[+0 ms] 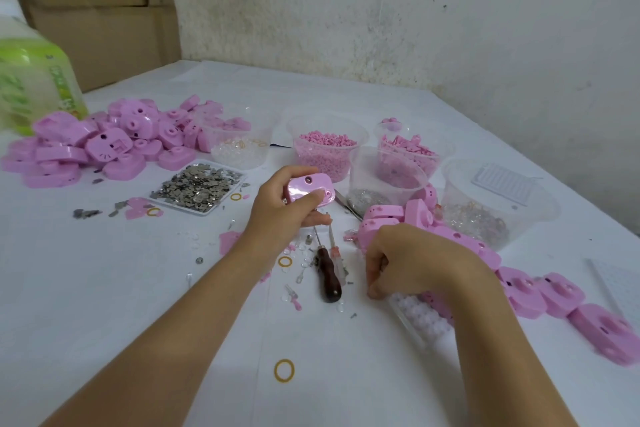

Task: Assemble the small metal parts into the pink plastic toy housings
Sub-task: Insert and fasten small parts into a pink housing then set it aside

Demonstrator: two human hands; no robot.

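**Housing held at centre, picking hand low and to its right**

A pink housing [310,189] is gripped in the left hand [277,208] just above the centre of the frame and is lifted off the desk [138,288]. Its long axis runs roughly left to right, and its holed face is turned toward the camera. The thumb is pressed across the lower face, and the fingers are curled round the far edge.

The right hand [412,260] is placed to the lower right of the housing, apart from it and knuckles up. Its fingers [374,289] are curled down and bunched at the desk, just beside a white studded tray [420,317]. Whether a small part is pinched there cannot be told.

The coming move is judged to turn on one relation: the housing lies up and to the left of those bunched fingers, so anything picked up must be carried that way. The flat tray of small metal parts [199,187] lies left of the housing, nearer the occupied left hand. A dark-handled screwdriver [329,276] lies on the desk between the two hands.
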